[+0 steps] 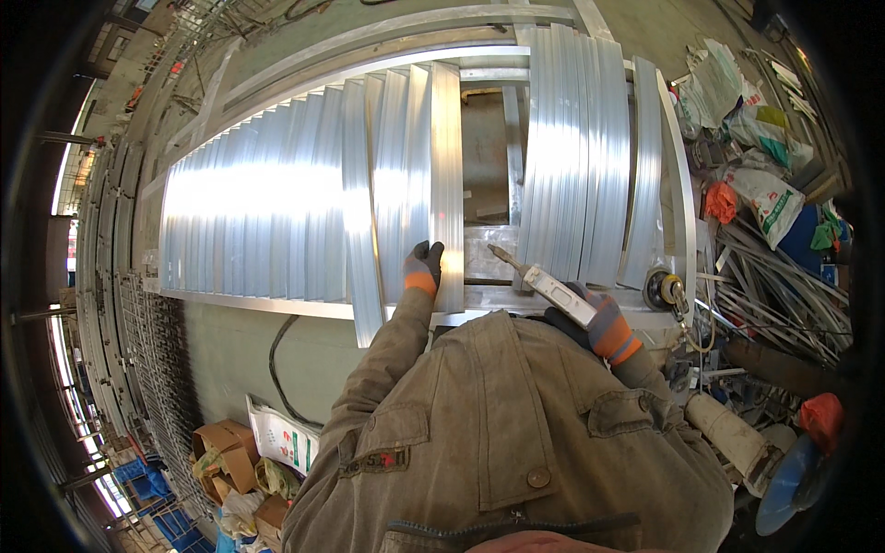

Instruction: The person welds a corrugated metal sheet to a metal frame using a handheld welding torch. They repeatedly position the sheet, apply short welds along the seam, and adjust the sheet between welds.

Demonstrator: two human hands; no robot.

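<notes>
My left hand, in a grey and orange glove, is closed on the left edge of a shiny metal slat, close to its near end. My right hand, gloved alike, holds a white hand-held welding gun. The gun's narrow metal nozzle points up and left, over a flat metal plate in the gap between two groups of slats. Left of my left hand, one slat lies slightly askew, its near end sticking out past the frame. More slats lie right of the gap.
A round metal device with a cable sits at the frame's right corner. Plastic sacks and loose metal strips are heaped at right. An open cardboard box stands at lower left, and a black cable runs along the floor.
</notes>
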